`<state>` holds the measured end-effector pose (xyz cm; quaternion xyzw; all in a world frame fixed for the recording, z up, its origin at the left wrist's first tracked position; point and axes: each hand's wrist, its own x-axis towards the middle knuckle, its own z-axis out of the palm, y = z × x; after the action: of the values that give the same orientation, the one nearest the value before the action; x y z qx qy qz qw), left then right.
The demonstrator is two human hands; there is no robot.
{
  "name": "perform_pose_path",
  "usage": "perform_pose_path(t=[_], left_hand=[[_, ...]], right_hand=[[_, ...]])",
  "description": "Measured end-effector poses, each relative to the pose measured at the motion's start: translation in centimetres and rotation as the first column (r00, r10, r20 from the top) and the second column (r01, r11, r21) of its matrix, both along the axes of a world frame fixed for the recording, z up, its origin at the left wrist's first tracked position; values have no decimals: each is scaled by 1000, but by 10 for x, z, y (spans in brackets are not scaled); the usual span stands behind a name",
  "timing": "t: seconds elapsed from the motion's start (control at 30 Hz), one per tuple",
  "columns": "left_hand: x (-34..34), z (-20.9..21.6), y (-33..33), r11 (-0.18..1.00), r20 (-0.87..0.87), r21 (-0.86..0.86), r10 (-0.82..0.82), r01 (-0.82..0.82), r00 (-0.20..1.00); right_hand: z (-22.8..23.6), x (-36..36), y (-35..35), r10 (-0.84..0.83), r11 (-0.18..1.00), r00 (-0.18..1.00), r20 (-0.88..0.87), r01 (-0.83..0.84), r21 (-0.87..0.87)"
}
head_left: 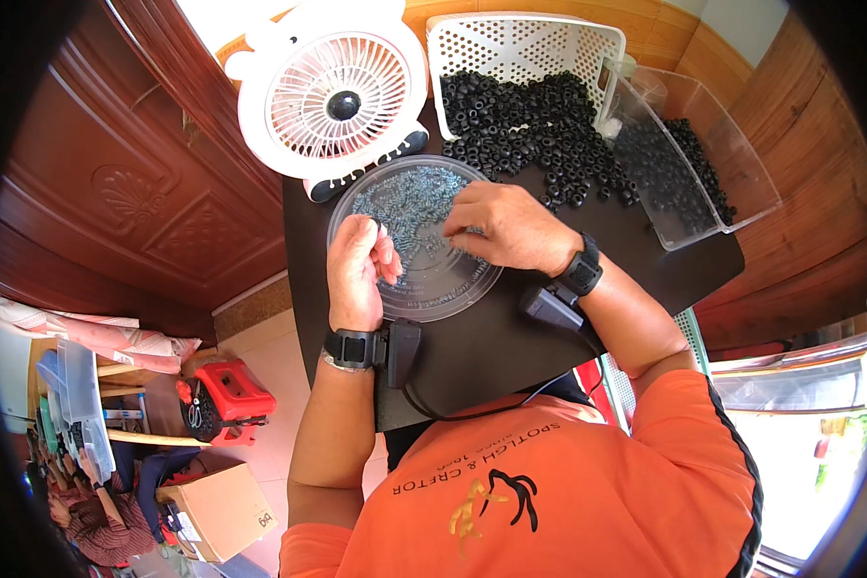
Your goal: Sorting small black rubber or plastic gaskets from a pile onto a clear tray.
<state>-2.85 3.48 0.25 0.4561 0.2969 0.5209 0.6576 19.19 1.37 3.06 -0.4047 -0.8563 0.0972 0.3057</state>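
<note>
A round clear plastic tray point(416, 302) lies on the dark table in front of me. Many small bluish, shiny metal-looking pieces point(405, 200) are spread in it; they are too small to tell their kind. My left hand point(359, 270) is closed at the tray's left edge, fingers curled in toward the palm; whatever they hold is hidden. Over the tray's right side is my right hand point(511, 228), its fingers bent down and pinched together close to the pieces. I cannot make out anything between those fingertips. Both wrists carry black straps with small box-shaped devices.
Loose black ring-shaped parts point(573, 159) spill from a white perforated basket point(580, 46) at the back. A clear bin point(718, 96) with more of them stands at the right. The white fan point(289, 101) is behind the tray. A red case point(236, 395) sits on the floor, left.
</note>
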Motion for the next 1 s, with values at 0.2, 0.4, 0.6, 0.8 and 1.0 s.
perform_pose_path(t=[0.2, 0.4, 0.6, 0.8, 1.0], left_hand=[[0, -1, 2, 1000, -79, -15, -15, 13, 997], [1, -2, 1, 999, -107, 2, -33, 33, 994], [1, -3, 1, 998, -57, 4, -64, 65, 996], [0, -3, 2, 997, -123, -21, -77, 75, 989], [2, -5, 1, 994, -101, -24, -109, 107, 989]], right_hand=[[-21, -24, 4, 73, 991, 974, 216, -95, 97], [-32, -25, 7, 21, 991, 960, 279, -56, 119], [-38, -23, 11, -7, 987, 966, 260, -36, 159], [-31, -22, 7, -43, 991, 959, 280, 6, 134], [-34, -20, 9, -78, 994, 960, 270, 53, 100]])
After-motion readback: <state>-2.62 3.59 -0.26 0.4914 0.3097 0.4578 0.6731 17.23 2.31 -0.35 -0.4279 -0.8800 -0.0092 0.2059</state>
